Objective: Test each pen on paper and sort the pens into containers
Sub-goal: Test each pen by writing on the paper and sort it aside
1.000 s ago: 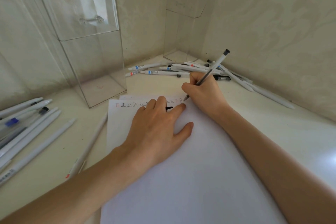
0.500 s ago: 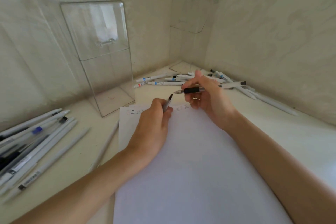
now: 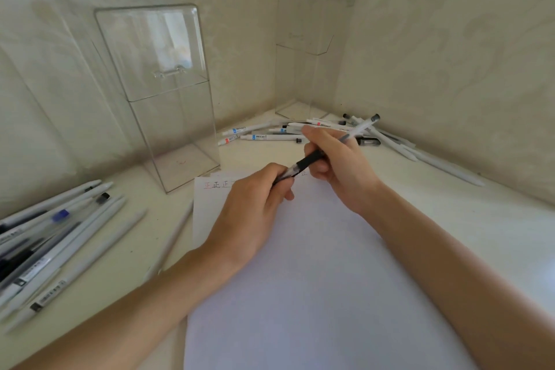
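Over the paper [image 3: 300,279] on the desk [image 3: 450,234], writing done, the left hand [image 3: 255,213] is pinching the cap [image 3: 285,176] back onto the pen [image 3: 310,159] gripped by the curled fingers of the right hand [image 3: 339,168], probably readying it for sorting.

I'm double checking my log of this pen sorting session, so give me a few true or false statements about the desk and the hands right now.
1. Both the left hand and the right hand grip one pen above the paper. True.
2. The near clear container is packed with pens. False: no pens show inside it.
3. The paper is blank. False: written characters run along its top edge.
4. A pile of loose pens lies by the corner container. True.
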A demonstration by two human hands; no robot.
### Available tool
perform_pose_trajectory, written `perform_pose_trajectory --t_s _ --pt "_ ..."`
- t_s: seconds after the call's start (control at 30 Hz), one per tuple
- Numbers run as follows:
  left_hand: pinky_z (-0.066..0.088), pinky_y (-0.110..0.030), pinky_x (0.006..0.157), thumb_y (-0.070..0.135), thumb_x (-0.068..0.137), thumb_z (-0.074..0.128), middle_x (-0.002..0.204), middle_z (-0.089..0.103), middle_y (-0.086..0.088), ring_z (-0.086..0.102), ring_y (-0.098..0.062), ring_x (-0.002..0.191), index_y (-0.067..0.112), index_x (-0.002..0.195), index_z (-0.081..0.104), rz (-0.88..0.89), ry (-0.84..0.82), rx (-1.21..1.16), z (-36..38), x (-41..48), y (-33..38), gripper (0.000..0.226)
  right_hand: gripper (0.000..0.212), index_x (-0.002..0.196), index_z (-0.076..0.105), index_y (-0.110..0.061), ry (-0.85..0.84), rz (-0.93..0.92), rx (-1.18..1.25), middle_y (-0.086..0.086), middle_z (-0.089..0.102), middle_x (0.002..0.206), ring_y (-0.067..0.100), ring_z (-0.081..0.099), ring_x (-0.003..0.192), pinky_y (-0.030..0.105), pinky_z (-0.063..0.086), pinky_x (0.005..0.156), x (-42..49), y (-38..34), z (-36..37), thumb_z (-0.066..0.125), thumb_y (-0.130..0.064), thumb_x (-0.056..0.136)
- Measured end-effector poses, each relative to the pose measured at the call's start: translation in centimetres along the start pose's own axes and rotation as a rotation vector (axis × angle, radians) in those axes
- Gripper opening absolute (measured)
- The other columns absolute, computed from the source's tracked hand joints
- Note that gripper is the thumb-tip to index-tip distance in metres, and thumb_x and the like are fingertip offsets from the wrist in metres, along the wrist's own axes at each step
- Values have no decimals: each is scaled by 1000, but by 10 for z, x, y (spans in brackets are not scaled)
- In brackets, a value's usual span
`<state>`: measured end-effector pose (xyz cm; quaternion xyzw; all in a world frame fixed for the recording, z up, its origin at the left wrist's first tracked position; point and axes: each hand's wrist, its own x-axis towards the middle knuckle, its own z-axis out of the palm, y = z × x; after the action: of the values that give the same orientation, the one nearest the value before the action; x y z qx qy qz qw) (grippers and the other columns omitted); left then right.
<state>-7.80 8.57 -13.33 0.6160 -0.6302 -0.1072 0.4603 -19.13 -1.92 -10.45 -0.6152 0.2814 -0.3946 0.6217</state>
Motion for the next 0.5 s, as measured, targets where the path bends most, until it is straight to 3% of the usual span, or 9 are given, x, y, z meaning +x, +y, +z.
perform_pose_trajectory --t_s 0.17,0.27,0.33,0.4,0.5 --pt "34 -20 56 25 96 43 63 53 8 46 -11 60 12 84 53 73 28 21 -3 -4 1 21 39 56 28 -17 15 -7 88 -2 28 48 17 13 52 29 13 49 -2 1 11 42 -8 92" --pt "33 -17 54 23 97 44 62 52 7 45 -8 58 10 82 52 43 24 39 -3 -6 3 21 38 59 27 -16 -27 -18 66 -2 28 47 16 15 49 28 16 48 -1 0 12 42 -12 94" --pt "34 -19 55 24 97 42 65 54 6 47 -8 60 12 86 52 8 6 61 -3 -6 7 19 41 61 40 -11 -63 -34 -3 2 33 52 13 24 46 25 22 47 -3 -2 9 48 -29 96" --pt "39 -28 62 24 98 38 71 56 4 49 -11 65 16 98 52 -12 -5 105 -8 -8 12 16 47 73 53 -8 -123 -52 -93 2 34 56 12 29 48 24 25 48 -5 -1 9 50 -53 86" --pt "40 -38 62 22 98 38 73 57 0 49 -19 66 19 109 52 -35 92 222 -29 -22 18 18 60 91 57 -11 -182 -67 -174 1 42 53 14 33 50 24 26 48 -6 4 11 49 -68 75"
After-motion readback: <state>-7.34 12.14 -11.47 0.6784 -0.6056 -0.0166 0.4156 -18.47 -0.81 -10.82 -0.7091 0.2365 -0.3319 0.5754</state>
